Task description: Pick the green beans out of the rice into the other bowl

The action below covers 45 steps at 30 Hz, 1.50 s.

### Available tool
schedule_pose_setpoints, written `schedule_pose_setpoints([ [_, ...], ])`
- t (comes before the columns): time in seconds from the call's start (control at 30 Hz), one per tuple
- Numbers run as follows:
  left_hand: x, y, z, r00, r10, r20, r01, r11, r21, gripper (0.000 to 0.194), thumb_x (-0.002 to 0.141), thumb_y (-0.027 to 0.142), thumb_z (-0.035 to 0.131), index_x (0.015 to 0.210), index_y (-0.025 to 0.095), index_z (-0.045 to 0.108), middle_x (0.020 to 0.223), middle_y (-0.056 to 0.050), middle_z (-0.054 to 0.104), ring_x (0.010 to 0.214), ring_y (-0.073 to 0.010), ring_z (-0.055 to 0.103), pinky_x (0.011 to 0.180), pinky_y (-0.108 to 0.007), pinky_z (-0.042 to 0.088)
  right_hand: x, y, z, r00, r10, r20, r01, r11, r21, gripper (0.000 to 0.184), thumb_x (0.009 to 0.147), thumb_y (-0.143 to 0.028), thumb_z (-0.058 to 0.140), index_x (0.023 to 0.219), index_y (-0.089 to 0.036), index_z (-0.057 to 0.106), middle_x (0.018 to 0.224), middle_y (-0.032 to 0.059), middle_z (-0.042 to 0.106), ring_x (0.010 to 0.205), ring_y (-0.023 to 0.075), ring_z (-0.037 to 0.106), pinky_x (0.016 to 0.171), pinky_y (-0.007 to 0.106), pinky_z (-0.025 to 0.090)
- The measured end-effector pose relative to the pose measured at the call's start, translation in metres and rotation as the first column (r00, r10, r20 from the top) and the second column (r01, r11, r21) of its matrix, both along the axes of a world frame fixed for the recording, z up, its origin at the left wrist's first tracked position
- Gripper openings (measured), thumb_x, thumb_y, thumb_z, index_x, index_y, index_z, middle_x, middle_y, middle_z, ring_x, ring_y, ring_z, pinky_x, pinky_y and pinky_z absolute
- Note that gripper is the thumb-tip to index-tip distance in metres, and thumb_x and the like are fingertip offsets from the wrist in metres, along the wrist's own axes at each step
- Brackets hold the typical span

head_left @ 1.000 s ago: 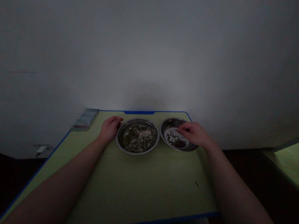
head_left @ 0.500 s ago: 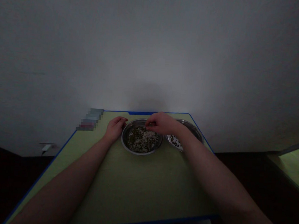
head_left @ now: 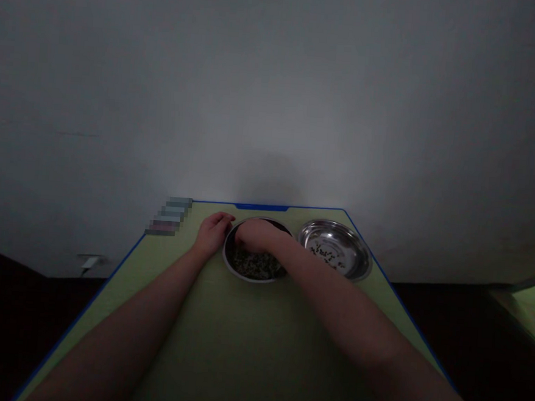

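My left hand (head_left: 214, 232) lies against the outer left side of a round metal bowl (head_left: 258, 280), fingers stretched out along the rim. A mix of small dark and pale grains (head_left: 257, 266) covers the bottom of this bowl. My right hand (head_left: 253, 235) reaches down inside the same bowl, at its far left part. Its fingers are bent together, and their tips are dark and partly hidden, so what they pinch cannot be seen. To the right stands a second metal bowl (head_left: 357, 256) with scattered small dark grains (head_left: 323, 253) on its bottom.
Both bowls stand on a light green table (head_left: 221, 344) with a blue edge, against a pale wall (head_left: 275, 91). A blurred-out patch (head_left: 170, 217) covers the far left corner. Low on the wall at left is a white plug (head_left: 89, 263).
My right hand has gone left and down into the left bowl. My forearm has uncovered most of the right bowl. My left hand keeps its place, and the view has shifted slightly.
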<state>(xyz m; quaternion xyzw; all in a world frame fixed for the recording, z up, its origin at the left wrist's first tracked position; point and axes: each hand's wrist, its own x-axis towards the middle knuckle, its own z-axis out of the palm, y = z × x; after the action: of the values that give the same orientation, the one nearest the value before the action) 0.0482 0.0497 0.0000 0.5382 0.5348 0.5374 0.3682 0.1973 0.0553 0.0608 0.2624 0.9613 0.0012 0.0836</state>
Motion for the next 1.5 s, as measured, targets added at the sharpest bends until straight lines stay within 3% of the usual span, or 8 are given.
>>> schedule_pose_setpoints([
  [0.37,0.002,-0.003,0.005,0.999,0.037,-0.025,-0.037,0.999,-0.03,0.027,0.068,0.041,0.054,0.073,0.016,0.063,0.052,0.003,0.054,0.048,-0.0115,0.047,0.048,-0.023,0.035,-0.002,-0.014,0.004,0.998,0.031,0.046,-0.032,0.999,0.011,0.022,0.072,-0.014,0.053,0.089,-0.014,0.067,0.095,0.0121,0.068,0.08,0.0228,0.062,0.069,0.032,0.046],
  [0.63,-0.002,0.002,-0.001,1.0,0.021,-0.016,-0.021,0.999,-0.027,0.026,0.069,0.041,0.053,0.075,0.017,0.064,0.053,0.003,0.055,0.048,-0.0115,0.048,0.049,-0.023,0.037,0.01,-0.014,0.011,0.995,-0.064,-0.076,0.065,0.998,0.022,0.025,0.084,-0.023,0.042,0.095,-0.015,0.063,0.098,0.0111,0.067,0.08,0.0221,0.061,0.066,0.031,0.044],
  [0.87,0.001,-0.003,0.006,0.998,0.039,-0.044,-0.04,0.999,-0.023,0.025,0.069,0.039,0.053,0.073,0.017,0.064,0.054,0.002,0.054,0.049,-0.012,0.048,0.049,-0.023,0.038,0.036,-0.017,0.033,0.957,-0.129,-0.26,0.118,0.991,-0.056,0.027,0.088,-0.027,0.039,0.093,-0.016,0.063,0.097,0.009,0.066,0.083,0.0172,0.056,0.068,0.026,0.037],
  [1.0,0.001,-0.004,0.006,0.999,0.039,-0.032,-0.04,0.999,-0.034,0.024,0.069,0.038,0.053,0.072,0.017,0.064,0.053,0.002,0.055,0.048,-0.0116,0.048,0.048,-0.023,0.038,0.073,-0.025,0.048,0.882,-0.136,-0.452,0.118,0.991,-0.068,0.017,0.082,-0.024,0.049,0.087,-0.017,0.063,0.082,0.0038,0.064,0.072,0.0123,0.051,0.064,0.023,0.034],
  [1.13,-0.001,-0.001,0.002,0.999,0.017,-0.034,-0.018,0.999,-0.027,0.025,0.071,0.039,0.053,0.073,0.017,0.065,0.053,0.003,0.055,0.047,-0.0113,0.048,0.048,-0.023,0.038,0.123,-0.037,0.05,0.756,-0.29,-0.586,0.247,0.957,-0.154,0.016,0.08,-0.03,0.052,0.083,-0.018,0.062,0.062,-0.0015,0.054,0.055,0.0095,0.042,0.054,0.022,0.03],
  [1.33,0.0,-0.001,0.002,1.0,0.018,0.001,-0.018,0.999,-0.048,0.024,0.068,0.039,0.054,0.071,0.017,0.064,0.053,0.002,0.056,0.048,-0.012,0.049,0.048,-0.023,0.038,0.177,-0.049,0.022,0.49,-0.511,-0.706,0.318,0.859,-0.4,0.021,0.079,-0.037,0.052,0.078,-0.017,0.059,0.067,0.0008,0.057,0.06,0.0119,0.05,0.055,0.024,0.038],
  [1.4,0.0,-0.001,0.003,1.0,0.014,0.007,-0.014,0.998,-0.055,0.025,0.068,0.04,0.054,0.07,0.017,0.064,0.053,0.002,0.056,0.049,-0.0123,0.05,0.049,-0.023,0.039,0.188,-0.05,0.013,0.455,-0.539,-0.709,0.348,0.841,-0.415,0.023,0.079,-0.038,0.053,0.076,-0.017,0.06,0.067,0.0017,0.058,0.061,0.0128,0.051,0.057,0.025,0.04],
  [1.5,0.001,-0.003,0.005,0.999,0.023,-0.023,-0.024,0.999,-0.047,0.026,0.068,0.04,0.053,0.07,0.016,0.064,0.056,0.001,0.058,0.052,-0.0129,0.052,0.051,-0.024,0.04,0.2,-0.048,0.004,0.476,-0.532,-0.7,0.376,0.843,-0.384,0.023,0.078,-0.038,0.053,0.075,-0.017,0.062,0.068,0.0022,0.06,0.064,0.0138,0.053,0.059,0.026,0.041],
])
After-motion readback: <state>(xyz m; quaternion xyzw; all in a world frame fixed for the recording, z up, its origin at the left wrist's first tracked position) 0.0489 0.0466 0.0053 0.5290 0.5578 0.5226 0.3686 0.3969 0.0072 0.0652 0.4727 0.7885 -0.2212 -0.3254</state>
